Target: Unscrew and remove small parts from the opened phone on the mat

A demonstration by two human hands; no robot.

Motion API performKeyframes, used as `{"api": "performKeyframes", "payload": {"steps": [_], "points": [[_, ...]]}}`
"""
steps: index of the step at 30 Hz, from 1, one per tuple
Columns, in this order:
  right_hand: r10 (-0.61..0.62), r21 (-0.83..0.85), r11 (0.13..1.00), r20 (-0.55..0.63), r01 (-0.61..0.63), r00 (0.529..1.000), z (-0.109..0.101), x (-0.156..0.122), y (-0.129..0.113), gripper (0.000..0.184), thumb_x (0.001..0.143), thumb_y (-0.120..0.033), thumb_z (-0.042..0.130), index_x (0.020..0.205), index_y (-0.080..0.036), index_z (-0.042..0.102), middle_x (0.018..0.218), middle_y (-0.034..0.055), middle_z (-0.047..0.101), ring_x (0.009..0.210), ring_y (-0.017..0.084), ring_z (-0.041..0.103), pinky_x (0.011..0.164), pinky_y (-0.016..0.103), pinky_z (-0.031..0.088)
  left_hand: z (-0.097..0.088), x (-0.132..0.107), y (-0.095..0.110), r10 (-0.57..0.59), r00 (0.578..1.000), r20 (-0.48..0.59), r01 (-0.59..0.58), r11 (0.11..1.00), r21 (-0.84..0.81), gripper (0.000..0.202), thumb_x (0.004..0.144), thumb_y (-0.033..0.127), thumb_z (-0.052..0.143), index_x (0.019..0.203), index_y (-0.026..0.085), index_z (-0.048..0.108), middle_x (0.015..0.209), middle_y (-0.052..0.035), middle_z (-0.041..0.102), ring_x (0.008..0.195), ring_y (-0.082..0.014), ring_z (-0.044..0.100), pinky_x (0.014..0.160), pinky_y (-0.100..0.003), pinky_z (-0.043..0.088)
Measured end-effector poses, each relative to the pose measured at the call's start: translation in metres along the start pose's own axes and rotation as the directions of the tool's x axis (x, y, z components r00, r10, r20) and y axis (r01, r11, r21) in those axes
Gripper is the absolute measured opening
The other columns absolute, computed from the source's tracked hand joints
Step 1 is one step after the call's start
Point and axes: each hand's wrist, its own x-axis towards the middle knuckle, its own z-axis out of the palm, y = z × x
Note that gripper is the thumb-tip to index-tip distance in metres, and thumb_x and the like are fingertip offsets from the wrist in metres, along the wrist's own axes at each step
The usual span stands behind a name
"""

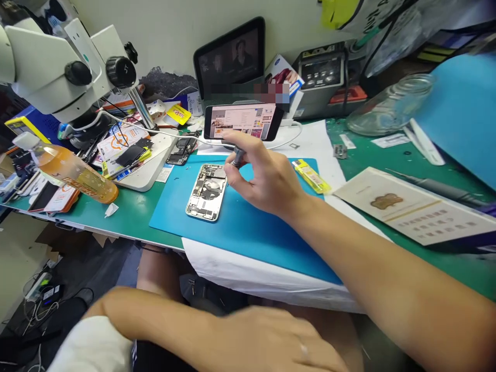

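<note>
My right hand (267, 173) is closed in a pinch on a short grey screwdriver (237, 156); its tip cannot be made out. Just left of those fingers lies an opened phone (206, 194), its circuit board and inner parts exposed, on a blue mat (251, 232). Low in the picture, my left hand (271, 338) hangs in front of the table edge with a ring on one finger. It is blurred and its fingers are partly cut off, so its grip cannot be judged.
Behind the mat stands a lit phone (242, 121) with a white cable. A microscope (70, 67) and an orange drink bottle (73, 173) are on the left. A yellow packet (312, 176), a white card (411, 204) and a glass jar (391, 106) lie on the right.
</note>
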Motion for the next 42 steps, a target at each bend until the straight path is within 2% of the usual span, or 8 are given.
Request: {"api": "performKeyframes", "payload": {"steps": [3, 8, 12, 19, 27, 32, 37, 42], "points": [[0.059, 0.013, 0.998, 0.026, -0.059, 0.998, -0.001, -0.001, -0.001, 0.05, 0.101, -0.017, 0.049, 0.149, -0.023, 0.036, 0.128, 0.0085, 0.07, 0.087, 0.018, 0.075, 0.078, 0.032, 0.064, 0.003, -0.026, -0.044, 0.025, 0.989, -0.148, -0.031, 0.999, -0.044, 0.041, 0.105, 0.045, 0.04, 0.124, 0.021, 0.068, 0.132, -0.0078, 0.066, 0.119, -0.0193, 0.062, 0.105, -0.033, 0.049], [0.105, -0.003, 0.994, 0.048, -0.105, 0.993, -0.003, -0.002, -0.004, 0.051, 0.103, -0.02, 0.05, 0.151, -0.026, 0.032, 0.136, 0.0084, 0.066, 0.092, 0.018, 0.075, 0.083, 0.034, 0.065, -0.004, -0.063, -0.074, -0.125, 0.987, -0.105, 0.133, 0.988, 0.08, 0.06, 0.099, 0.042, 0.057, 0.147, 0.008, 0.049, 0.158, -0.0194, 0.046, 0.15, -0.0371, 0.035, 0.121, -0.054, 0.031], [0.098, 0.002, 0.995, 0.075, -0.098, 0.992, -0.003, -0.002, -0.008, 0.053, 0.102, -0.018, 0.052, 0.151, -0.026, 0.032, 0.141, 0.0102, 0.062, 0.089, 0.018, 0.074, 0.082, 0.035, 0.066, 0.002, -0.064, -0.082, -0.126, 0.99, -0.058, 0.134, 0.977, 0.163, 0.072, 0.096, 0.051, 0.06, 0.155, 0.015, 0.04, 0.167, -0.0158, 0.034, 0.156, -0.0361, 0.025, 0.121, -0.059, 0.03], [0.119, 0.096, 0.987, 0.104, -0.129, 0.987, 0.001, -0.006, -0.01, 0.057, 0.1, -0.016, 0.058, 0.151, -0.03, 0.036, 0.135, 0.0081, 0.067, 0.096, 0.019, 0.074, 0.084, 0.034, 0.066, 0.014, -0.063, -0.096, -0.083, 0.991, -0.107, 0.105, 0.971, 0.216, 0.052, 0.104, 0.032, 0.046, 0.156, 0.025, 0.042, 0.161, -0.0118, 0.044, 0.147, -0.035, 0.041, 0.109, -0.06, 0.044], [0.228, 0.305, 0.927, 0.009, -0.219, 0.974, 0.01, -0.017, -0.014, 0.062, 0.096, -0.012, 0.061, 0.15, -0.036, 0.041, 0.127, 0.004, 0.065, 0.078, 0.013, 0.071, 0.07, 0.031, 0.065, 0.01, -0.065, -0.099, -0.114, 0.991, -0.064, 0.119, 0.989, 0.089, 0.078, 0.091, 0.061, 0.065, 0.157, 0.027, 0.039, 0.164, -0.009, 0.04, 0.148, -0.0333, 0.037, 0.114, -0.057, 0.039], [0.171, 0.229, 0.958, 0.015, -0.17, 0.985, 0.01, -0.017, -0.012, 0.066, 0.097, -0.01, 0.058, 0.154, -0.036, 0.037, 0.138, 0.0052, 0.062, 0.093, 0.016, 0.073, 0.079, 0.035, 0.066, 0.012, -0.071, -0.102, -0.076, 0.995, -0.07, 0.082, 0.993, 0.09, 0.086, 0.091, 0.075, 0.054, 0.159, 0.023, 0.037, 0.167, -0.0107, 0.036, 0.153, -0.0325, 0.027, 0.117, -0.057, 0.033], [0.257, 0.159, 0.948, 0.13, -0.276, 0.958, 0.004, -0.008, -0.011, 0.052, 0.101, -0.01, 0.048, 0.147, -0.031, 0.039, 0.138, 0.0069, 0.063, 0.1, 0.018, 0.073, 0.082, 0.035, 0.063, 0.011, -0.073, -0.106, -0.005, 0.998, -0.064, 0.012, 0.993, 0.119, 0.097, 0.089, 0.083, 0.043, 0.159, 0.016, 0.035, 0.167, -0.0142, 0.034, 0.153, -0.0353, 0.025, 0.116, -0.059, 0.031], [0.26, -0.016, 0.961, 0.387, -0.275, 0.885, -0.005, 0.001, -0.014, 0.033, 0.098, -0.007, 0.04, 0.125, -0.022, 0.052, 0.109, 0.0048, 0.073, 0.081, 0.015, 0.07, 0.065, 0.028, 0.054, 0.009, -0.071, -0.108, 0.025, 0.998, -0.053, -0.02, 0.994, 0.107, 0.089, 0.093, 0.073, 0.047, 0.159, 0.013, 0.036, 0.166, -0.0169, 0.036, 0.152, -0.0363, 0.029, 0.114, -0.059, 0.034]]}}
